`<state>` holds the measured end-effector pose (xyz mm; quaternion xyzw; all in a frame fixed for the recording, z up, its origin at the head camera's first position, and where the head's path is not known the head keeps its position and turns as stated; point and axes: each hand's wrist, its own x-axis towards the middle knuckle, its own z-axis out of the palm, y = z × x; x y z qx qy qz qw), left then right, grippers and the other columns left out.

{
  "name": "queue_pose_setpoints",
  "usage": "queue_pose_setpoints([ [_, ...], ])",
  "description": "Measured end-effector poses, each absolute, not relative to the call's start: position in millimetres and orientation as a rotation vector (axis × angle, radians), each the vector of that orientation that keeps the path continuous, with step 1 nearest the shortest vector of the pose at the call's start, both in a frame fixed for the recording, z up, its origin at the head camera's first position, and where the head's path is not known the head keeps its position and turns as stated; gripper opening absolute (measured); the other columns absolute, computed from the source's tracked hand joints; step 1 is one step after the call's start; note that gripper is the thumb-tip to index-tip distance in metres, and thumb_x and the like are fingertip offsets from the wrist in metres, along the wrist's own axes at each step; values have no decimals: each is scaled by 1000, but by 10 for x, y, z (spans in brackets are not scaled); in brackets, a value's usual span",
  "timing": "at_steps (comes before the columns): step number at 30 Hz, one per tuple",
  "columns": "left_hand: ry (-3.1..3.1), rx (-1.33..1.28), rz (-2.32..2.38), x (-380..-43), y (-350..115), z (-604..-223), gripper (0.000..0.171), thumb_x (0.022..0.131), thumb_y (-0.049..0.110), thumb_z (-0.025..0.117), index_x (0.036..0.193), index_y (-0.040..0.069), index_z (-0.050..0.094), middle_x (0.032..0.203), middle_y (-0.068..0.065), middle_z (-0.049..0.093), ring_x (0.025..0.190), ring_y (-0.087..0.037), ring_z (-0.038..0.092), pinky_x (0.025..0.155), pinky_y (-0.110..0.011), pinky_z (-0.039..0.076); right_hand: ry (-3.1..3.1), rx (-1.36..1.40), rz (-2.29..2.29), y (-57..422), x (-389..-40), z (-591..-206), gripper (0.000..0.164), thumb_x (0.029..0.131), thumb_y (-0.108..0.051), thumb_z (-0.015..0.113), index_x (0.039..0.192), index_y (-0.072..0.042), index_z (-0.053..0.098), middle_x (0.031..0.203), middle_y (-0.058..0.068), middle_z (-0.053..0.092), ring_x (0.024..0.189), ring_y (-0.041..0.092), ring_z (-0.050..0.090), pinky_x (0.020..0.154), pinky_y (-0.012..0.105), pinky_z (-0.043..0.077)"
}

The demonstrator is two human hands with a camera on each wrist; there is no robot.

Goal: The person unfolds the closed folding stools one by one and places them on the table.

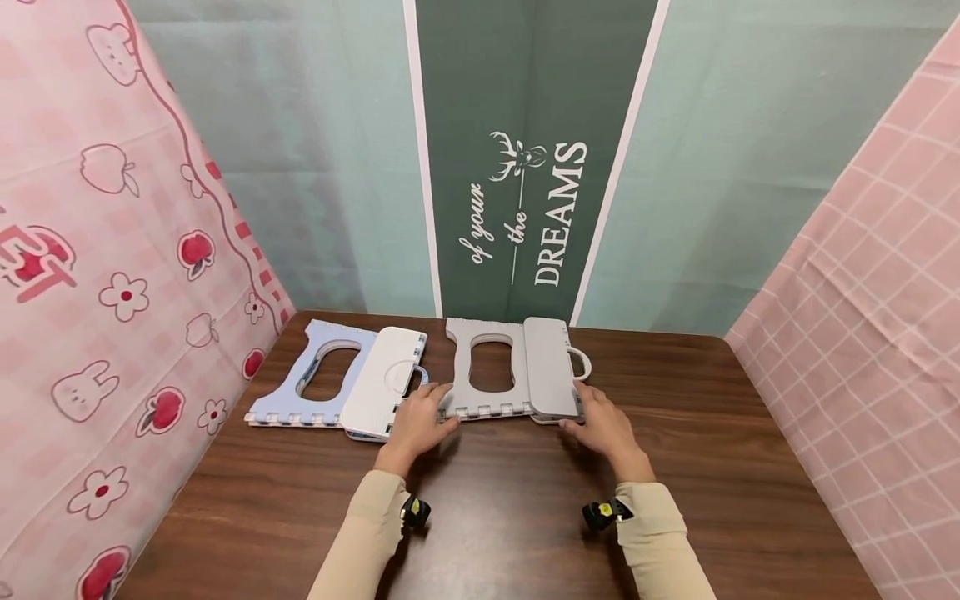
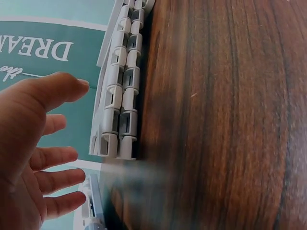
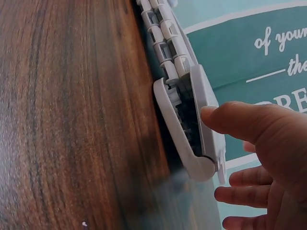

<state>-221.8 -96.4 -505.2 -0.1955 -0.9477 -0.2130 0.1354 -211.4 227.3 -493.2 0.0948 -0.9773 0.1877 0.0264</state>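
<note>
A grey folding step stool lies folded flat on the table, its oval-holed leg panel to the left and a loop handle at the right end. Beside that stool's left end is my left hand, fingers spread; the left wrist view shows a gap between its thumb and the hinged edge. At the opposite end, my right hand has its thumb at the stool's side edge, seemingly touching it, with the other fingers extended past the end. Neither hand grips anything.
A blue and white folding stool, also folded flat, lies to the left, close to my left hand. Both stools are on a dark wood table. Fabric hangs behind and at both sides, including a pink checked cloth on the right.
</note>
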Motion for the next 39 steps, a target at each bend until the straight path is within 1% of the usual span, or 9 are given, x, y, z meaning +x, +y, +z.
queue_pose_setpoints([
  [5, -2822, -496, -741, -2268, -918, -5052, 61, 73, 31, 74, 127, 6, 56, 120, -20, 54, 105, -37, 54, 83, -48, 45, -3022, 257, 654, 2299, -2132, -4959, 79, 79, -30, 73, 140, 2, 34, 130, 32, 41, 114, 45, 46, 85, 56, 40],
  [10, -2823, -472, -859, -2303, -880, -5055, 67, 69, 26, 79, 126, 2, 55, 117, -21, 53, 102, -36, 55, 84, -45, 45, -2995, 207, 746, 2299, -2172, -5026, 82, 76, -28, 76, 139, 4, 33, 130, 32, 40, 115, 45, 44, 86, 56, 39],
  [17, -2873, -399, -847, -2354, -788, -5084, 71, 65, 23, 84, 126, 1, 55, 117, -19, 54, 106, -33, 53, 86, -43, 44, -2969, 156, 849, 2293, -2249, -5111, 91, 72, -26, 80, 137, 13, 29, 124, 36, 41, 112, 47, 44, 91, 53, 37],
  [21, -2895, -358, -808, -2378, -745, -5114, 70, 62, 18, 85, 123, -1, 56, 113, -19, 55, 103, -33, 54, 85, -42, 45, -2962, 132, 872, 2289, -2288, -5178, 95, 69, -26, 82, 133, 19, 29, 123, 40, 41, 112, 49, 43, 93, 53, 36],
  [23, -2890, -355, -796, -2394, -735, -5131, 69, 61, 14, 86, 120, -4, 57, 109, -19, 56, 100, -33, 55, 85, -42, 45, -2957, 123, 894, 2282, -2308, -5211, 91, 68, -24, 82, 132, 19, 32, 122, 39, 44, 112, 48, 44, 93, 52, 36],
  [26, -2873, -369, -757, -2426, -736, -5146, 62, 58, 9, 86, 112, -5, 60, 98, -18, 58, 92, -32, 57, 80, -41, 46, -2934, 125, 928, 2267, -2336, -5246, 81, 67, -19, 82, 128, 16, 40, 117, 34, 51, 109, 45, 48, 91, 51, 38],
  [30, -2871, -365, -717, -2474, -752, -5126, 55, 54, 8, 87, 103, -4, 65, 90, -16, 61, 86, -32, 58, 77, -40, 47, -2900, 119, 952, 2236, -2359, -5251, 74, 66, -15, 82, 124, 13, 46, 112, 30, 56, 105, 42, 52, 89, 49, 39],
  [35, -2925, -340, -689, -2508, -767, -5120, 60, 53, 14, 89, 106, -4, 66, 94, -17, 62, 89, -33, 59, 79, -40, 47, -2898, 105, 946, 2213, -2357, -5251, 73, 66, -15, 82, 124, 14, 46, 112, 31, 55, 106, 44, 51, 90, 50, 39],
  [39, -2934, -348, -696, -2501, -775, -5148, 60, 54, 14, 89, 107, -4, 65, 96, -18, 63, 91, -34, 59, 81, -40, 46, -2918, 96, 932, 2212, -2343, -5266, 73, 67, -16, 82, 124, 13, 45, 112, 31, 55, 107, 44, 50, 90, 50, 39],
])
